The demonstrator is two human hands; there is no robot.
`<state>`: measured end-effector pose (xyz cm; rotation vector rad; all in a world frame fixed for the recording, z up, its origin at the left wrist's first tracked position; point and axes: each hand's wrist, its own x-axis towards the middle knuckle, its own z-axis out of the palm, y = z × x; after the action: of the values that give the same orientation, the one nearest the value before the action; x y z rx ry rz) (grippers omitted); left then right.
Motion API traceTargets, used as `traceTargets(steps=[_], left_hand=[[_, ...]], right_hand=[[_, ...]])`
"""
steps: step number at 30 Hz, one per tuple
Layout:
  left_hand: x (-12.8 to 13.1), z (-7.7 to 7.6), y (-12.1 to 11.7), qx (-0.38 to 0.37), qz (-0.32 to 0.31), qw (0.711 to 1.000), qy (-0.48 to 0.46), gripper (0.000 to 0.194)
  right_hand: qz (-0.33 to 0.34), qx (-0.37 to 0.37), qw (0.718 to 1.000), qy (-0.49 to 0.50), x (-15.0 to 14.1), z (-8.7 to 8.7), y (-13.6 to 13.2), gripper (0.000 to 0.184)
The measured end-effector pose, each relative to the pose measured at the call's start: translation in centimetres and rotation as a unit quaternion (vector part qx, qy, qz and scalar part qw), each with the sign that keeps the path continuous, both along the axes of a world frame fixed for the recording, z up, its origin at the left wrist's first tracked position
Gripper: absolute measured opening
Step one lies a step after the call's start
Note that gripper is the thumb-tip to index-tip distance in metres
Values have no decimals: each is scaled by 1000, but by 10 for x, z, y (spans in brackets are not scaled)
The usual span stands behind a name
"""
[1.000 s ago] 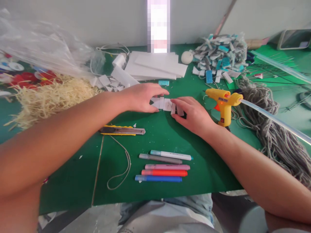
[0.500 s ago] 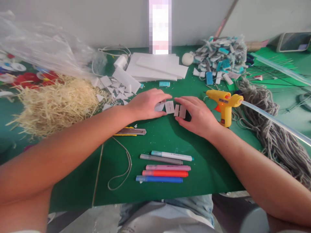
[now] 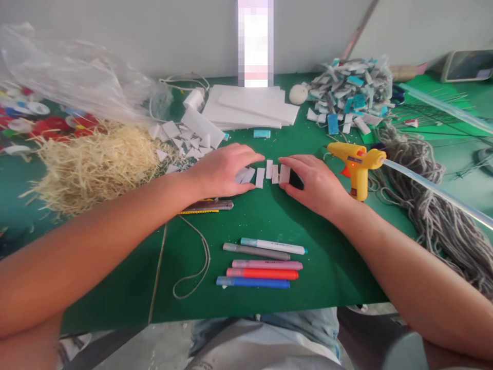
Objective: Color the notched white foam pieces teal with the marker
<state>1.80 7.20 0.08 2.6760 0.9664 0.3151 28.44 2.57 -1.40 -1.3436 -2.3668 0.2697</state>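
Several small white rectangular foam pieces lie on the green table between my hands. My left hand rests over the table with thumb and fingers apart, arched around a few white pieces. My right hand faces it, its thumb and forefinger spread at the two ends of another white piece, which they seem to touch. Just below my left wrist lies a utility knife with a yellow edge. A lone blue-faced piece sits beyond the hands.
A yellow glue gun stands right of my right hand, near grey yarn. Several markers lie in front. Straw and white scraps are left; foam sheets and a heap of pieces are behind.
My left hand has drawn slightly left, away from the right one. The white pieces between the hands have spread apart and shifted. My right hand has barely moved.
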Motion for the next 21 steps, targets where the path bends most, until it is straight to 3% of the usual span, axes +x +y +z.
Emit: traceTargets(steps=[7, 11, 17, 21], left_hand=[[31, -8, 3, -33, -24, 999, -7, 78], [47, -5, 4, -36, -16, 999, 6, 74], [56, -6, -2, -18, -11, 1000, 22, 57], [46, 7, -5, -20, -11, 999, 30, 64]], right_hand=[[-87, 70, 985, -129, 4, 14, -17, 51], [-57, 47, 978, -193, 12, 21, -22, 51], [-87, -1, 975, -205, 8, 25, -17, 49], [-113, 13, 977, -181, 6, 20, -13, 41]])
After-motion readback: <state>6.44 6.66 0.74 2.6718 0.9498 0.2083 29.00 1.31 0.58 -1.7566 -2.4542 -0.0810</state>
